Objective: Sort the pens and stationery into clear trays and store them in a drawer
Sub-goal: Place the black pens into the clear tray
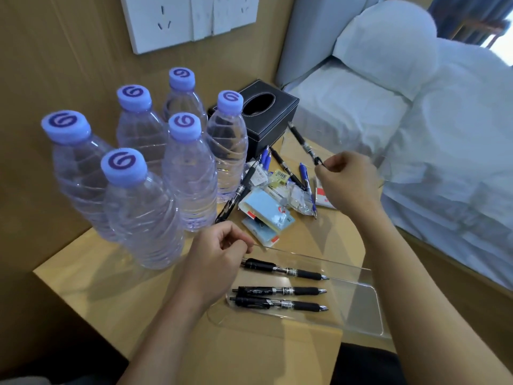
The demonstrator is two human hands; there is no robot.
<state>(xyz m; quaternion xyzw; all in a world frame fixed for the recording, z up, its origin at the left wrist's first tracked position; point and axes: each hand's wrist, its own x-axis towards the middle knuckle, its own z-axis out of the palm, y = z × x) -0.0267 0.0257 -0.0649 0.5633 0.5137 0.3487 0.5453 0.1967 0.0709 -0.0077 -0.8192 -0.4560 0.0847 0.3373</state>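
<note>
A clear tray [358,309] lies at the table's front edge with three black pens [280,290] side by side in it. My left hand [219,254] pinches the tray's far left rim. My right hand [347,179] pinches the tip end of a black pen [301,140], held up in the air and slanting away toward the tissue box. Below it lies a pile of stationery: blue pens [304,173], more black pens [241,190], blue sticky-note packs [263,209] and small plastic packets [298,198].
Several water bottles [144,207] with purple caps crowd the table's left half. A black tissue box [263,115] stands behind the pile. A second clear tray [291,148] sits near the box, hard to make out. A bed with white linen [416,120] lies to the right.
</note>
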